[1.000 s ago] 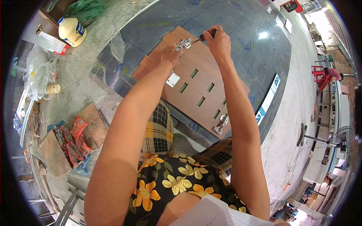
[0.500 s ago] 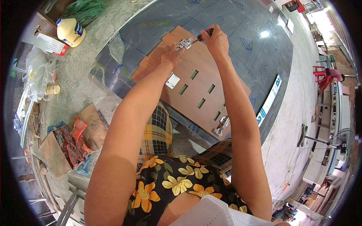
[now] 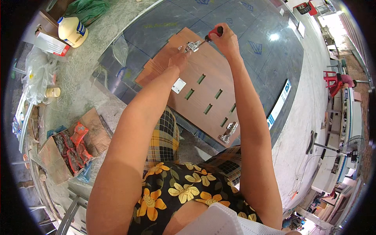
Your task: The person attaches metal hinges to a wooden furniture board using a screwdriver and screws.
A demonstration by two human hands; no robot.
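Workshop, woodworking by the look of it: slotted wood board [image 3: 211, 66] with metal hinges [image 3: 229, 132] on it, red-handled screwdriver [image 3: 212, 35] in use, big cream jug [image 3: 73, 33] standing near. Bare, scuffed concrete floor [image 3: 98, 70] with an open carton [image 3: 55, 160] of red packs and clear plastic bags [image 3: 37, 78] around the edges. Long bench [image 3: 327, 174] along the right side, daylight through a wide opening [image 3: 331, 21] beyond.

Screwdriver [image 3: 214, 33]: red-and-black handle, slim shaft; held aslant, shaft directed at the hinge, tip contact too small to tell. Hinge [image 3: 193, 46]: silver metal; on the panel, near its far edge. Panel [image 3: 212, 71]: brown, rows of short slots; lying flat.
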